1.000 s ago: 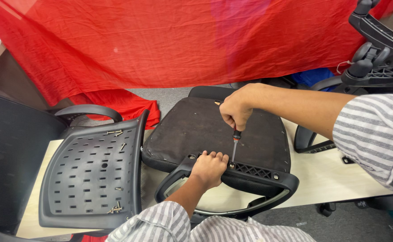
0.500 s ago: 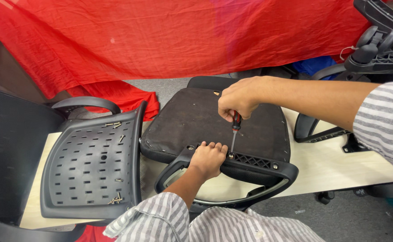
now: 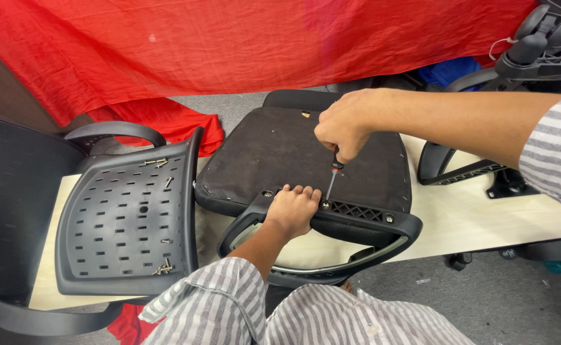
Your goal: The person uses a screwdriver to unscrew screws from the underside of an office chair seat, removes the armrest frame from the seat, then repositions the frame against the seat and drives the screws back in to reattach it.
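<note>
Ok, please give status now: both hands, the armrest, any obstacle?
Right hand gripping screwdriver, tip on armrest screw. Left hand steadying armrest on upturned seat. Nothing in the way.

Cloth (image 3: 229, 45) red. Seat underside (image 3: 293, 153) dark brown-black. Armrest (image 3: 357, 220) and perforated backrest (image 3: 127, 223) black. Sleeves (image 3: 210, 306) grey-white striped. Surface (image 3: 472, 217) pale wood. Screwdriver (image 3: 335, 169) black-orange handle.
</note>
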